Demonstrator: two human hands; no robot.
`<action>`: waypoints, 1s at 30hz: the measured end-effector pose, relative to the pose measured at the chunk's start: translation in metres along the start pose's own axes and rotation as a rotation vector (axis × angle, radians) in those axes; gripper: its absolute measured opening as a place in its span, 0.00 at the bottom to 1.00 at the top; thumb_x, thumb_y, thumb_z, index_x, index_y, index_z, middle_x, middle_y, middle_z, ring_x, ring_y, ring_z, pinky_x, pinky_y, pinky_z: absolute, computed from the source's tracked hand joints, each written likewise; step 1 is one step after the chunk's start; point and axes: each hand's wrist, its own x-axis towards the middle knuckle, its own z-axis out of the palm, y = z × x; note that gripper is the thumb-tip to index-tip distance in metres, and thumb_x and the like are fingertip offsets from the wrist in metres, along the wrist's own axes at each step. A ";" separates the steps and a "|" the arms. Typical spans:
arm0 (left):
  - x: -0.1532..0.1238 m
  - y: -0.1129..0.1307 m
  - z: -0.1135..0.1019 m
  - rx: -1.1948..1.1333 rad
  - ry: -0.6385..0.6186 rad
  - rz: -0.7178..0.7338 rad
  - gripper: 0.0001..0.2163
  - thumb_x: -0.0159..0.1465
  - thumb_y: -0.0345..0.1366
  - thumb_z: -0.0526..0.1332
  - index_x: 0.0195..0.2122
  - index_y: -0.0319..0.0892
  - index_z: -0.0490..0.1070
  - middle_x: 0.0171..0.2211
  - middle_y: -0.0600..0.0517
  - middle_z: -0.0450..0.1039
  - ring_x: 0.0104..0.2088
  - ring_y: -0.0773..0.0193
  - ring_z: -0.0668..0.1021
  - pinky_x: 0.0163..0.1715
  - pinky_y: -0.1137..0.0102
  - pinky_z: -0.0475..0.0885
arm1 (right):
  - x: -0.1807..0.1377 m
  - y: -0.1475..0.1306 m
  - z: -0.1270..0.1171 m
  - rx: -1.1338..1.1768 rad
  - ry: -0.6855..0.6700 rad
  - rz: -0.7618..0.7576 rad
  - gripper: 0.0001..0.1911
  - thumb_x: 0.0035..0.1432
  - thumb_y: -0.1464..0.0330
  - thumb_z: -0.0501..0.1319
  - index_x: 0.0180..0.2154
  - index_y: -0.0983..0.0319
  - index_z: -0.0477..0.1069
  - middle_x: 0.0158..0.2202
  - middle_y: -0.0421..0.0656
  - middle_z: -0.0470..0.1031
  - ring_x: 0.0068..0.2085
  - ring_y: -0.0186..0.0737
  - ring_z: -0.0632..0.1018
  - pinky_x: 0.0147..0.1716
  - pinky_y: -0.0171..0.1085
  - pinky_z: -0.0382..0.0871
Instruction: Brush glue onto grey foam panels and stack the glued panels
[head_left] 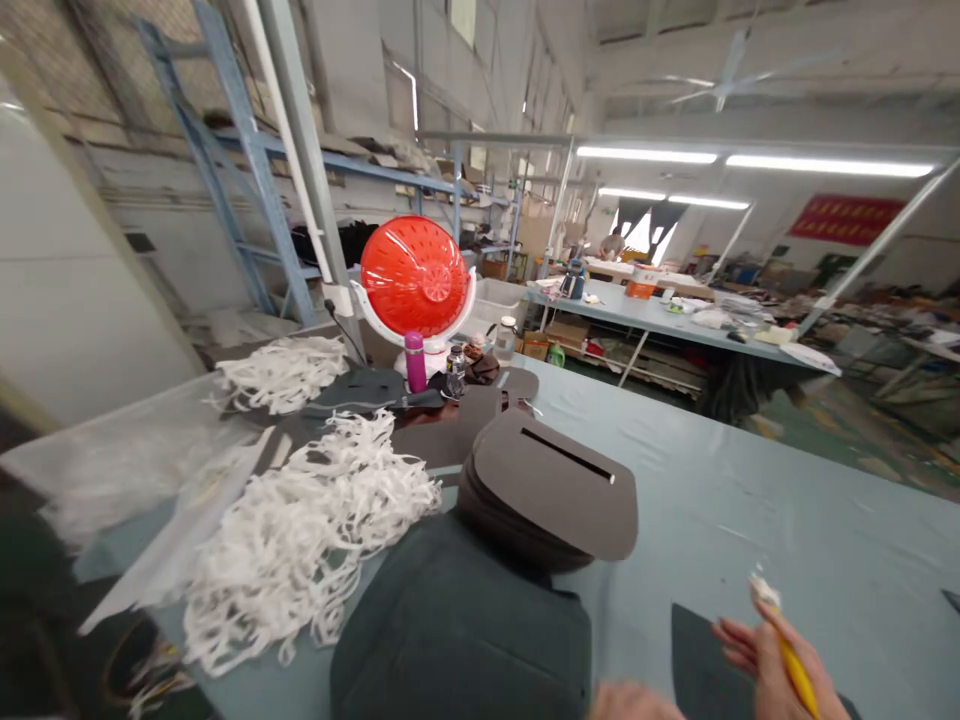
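At the lower right my right hand (787, 665) grips a brush (796, 675) with a yellow handle, its whitish tip pointing up and away. Some of that hand's other fingers extend to the left, over a dark fabric piece (694, 660) on the table. My left hand (636, 702) shows only as a blur at the bottom edge; its fingers cannot be made out. Left of it lies a stack of dark green fabric pieces (465, 620). Behind that sits a pile of grey-brown rounded panels (555, 480), the top one with a long slot.
White strips (300, 530) lie heaped on the left of the blue-green table (675, 500). Toward the back stand a red round heater-like device (415, 275), a magenta bottle (415, 362) and a small jar (456, 372). A metal post (300, 130) rises at the table's far left.
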 end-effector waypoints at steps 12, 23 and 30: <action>0.082 -0.139 -0.251 0.021 0.705 -0.229 0.22 0.63 0.50 0.48 0.51 0.40 0.60 0.53 0.42 0.65 0.56 0.58 0.67 0.56 0.62 0.60 | 0.017 -0.029 0.161 -0.096 0.008 0.088 0.25 0.50 0.48 0.51 0.40 0.62 0.60 0.31 0.40 0.65 0.32 0.39 0.68 0.35 0.37 0.63; 0.075 -0.139 -0.222 0.231 1.063 -0.361 0.20 0.63 0.52 0.47 0.40 0.40 0.64 0.39 0.44 0.66 0.45 0.54 0.70 0.48 0.55 0.64 | 0.028 -0.039 0.154 -0.213 0.067 0.146 0.28 0.49 0.45 0.54 0.41 0.61 0.63 0.34 0.42 0.69 0.33 0.41 0.70 0.35 0.38 0.62; 0.052 -0.060 -0.182 0.393 0.882 -0.058 0.17 0.64 0.45 0.49 0.49 0.42 0.63 0.48 0.43 0.65 0.51 0.54 0.66 0.53 0.56 0.60 | 0.046 -0.090 0.121 -0.080 -0.009 -0.016 0.27 0.57 0.48 0.49 0.43 0.63 0.67 0.31 0.43 0.72 0.30 0.37 0.72 0.33 0.37 0.65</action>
